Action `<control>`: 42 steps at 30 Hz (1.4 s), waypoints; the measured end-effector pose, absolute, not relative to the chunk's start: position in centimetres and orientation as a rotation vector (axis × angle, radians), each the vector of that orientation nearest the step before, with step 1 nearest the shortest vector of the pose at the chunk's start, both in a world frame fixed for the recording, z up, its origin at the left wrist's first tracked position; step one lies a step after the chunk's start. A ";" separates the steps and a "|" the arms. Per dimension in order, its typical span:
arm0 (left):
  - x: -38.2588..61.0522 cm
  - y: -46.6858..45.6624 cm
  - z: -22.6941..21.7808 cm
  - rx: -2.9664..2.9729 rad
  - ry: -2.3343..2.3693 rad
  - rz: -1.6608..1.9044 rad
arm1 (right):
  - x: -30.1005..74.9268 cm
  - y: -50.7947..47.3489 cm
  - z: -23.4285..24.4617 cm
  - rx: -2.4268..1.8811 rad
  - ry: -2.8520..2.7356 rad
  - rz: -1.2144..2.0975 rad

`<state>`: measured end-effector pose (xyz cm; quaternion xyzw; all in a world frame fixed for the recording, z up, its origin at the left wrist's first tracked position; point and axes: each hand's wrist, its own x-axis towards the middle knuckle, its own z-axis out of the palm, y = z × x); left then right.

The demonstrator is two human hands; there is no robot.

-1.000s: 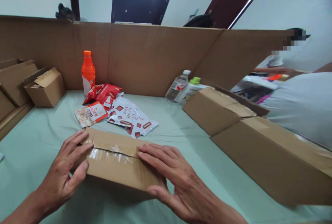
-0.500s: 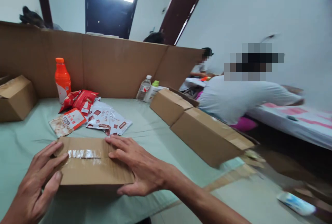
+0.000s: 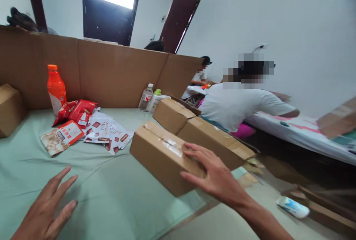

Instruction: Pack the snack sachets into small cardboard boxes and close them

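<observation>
My right hand (image 3: pixel 214 175) grips a taped cardboard box (image 3: pixel 161 154) by its near right end and holds it lifted and tilted above the pale green table cover (image 3: pixel 111 195), close to two closed boxes (image 3: pixel 205 136) lined up along the table's right side. My left hand (image 3: pixel 46 208) hovers open over the cover at the lower left, fingers spread, holding nothing. Several red and white snack packets (image 3: pixel 91 128) lie behind it, beside an orange drink bottle (image 3: pixel 55 88).
A cardboard wall (image 3: pixel 111 73) fences the table's back. A clear water bottle (image 3: pixel 146 97) and a green-capped bottle (image 3: pixel 156 97) stand in the corner. A small box (image 3: pixel 9 108) sits at the left. A person in a white shirt (image 3: pixel 239 104) works at the right.
My right hand has lifted the taped box off the table and carried it right. My left hand has let go and stayed low at the left. My view has swung right.
</observation>
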<state>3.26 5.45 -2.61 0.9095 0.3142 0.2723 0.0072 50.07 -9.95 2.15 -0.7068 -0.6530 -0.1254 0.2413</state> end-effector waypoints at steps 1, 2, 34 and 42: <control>3.8 5.9 -3.2 2.883 0.928 0.839 | 51.6 -9.1 1.8 -2.026 -1.713 -0.387; 4.4 6.3 -3.9 2.913 0.883 0.836 | 52.8 -7.9 1.5 -2.114 -1.652 -0.414; 8.0 3.3 -5.5 2.618 0.947 0.373 | 37.8 12.3 -8.1 -1.883 -1.553 0.212; 0.0 9.2 -0.1 2.483 1.355 0.767 | 35.8 11.0 -10.6 -1.750 -1.499 0.225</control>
